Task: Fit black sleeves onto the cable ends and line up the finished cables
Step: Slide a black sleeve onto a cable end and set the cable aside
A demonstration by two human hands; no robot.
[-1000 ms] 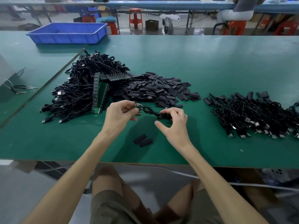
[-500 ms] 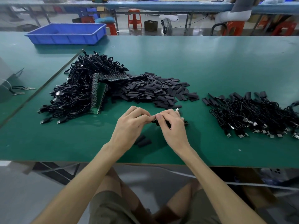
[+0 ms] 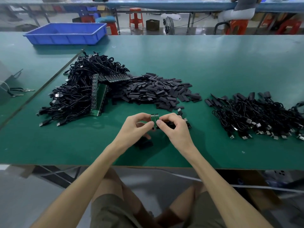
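My left hand (image 3: 134,127) and right hand (image 3: 172,127), apart a second ago, now meet mid-frame, pinching two green boards (image 3: 154,120) newly turned up into sight.

A green surface (image 3: 213,63) carries a blue tray (image 3: 65,32) near its far left corner. Beyond the far edge, red stools (image 3: 135,17) and a fan (image 3: 169,24) stand on grey floor (image 3: 197,29) by a long bench (image 3: 164,4).
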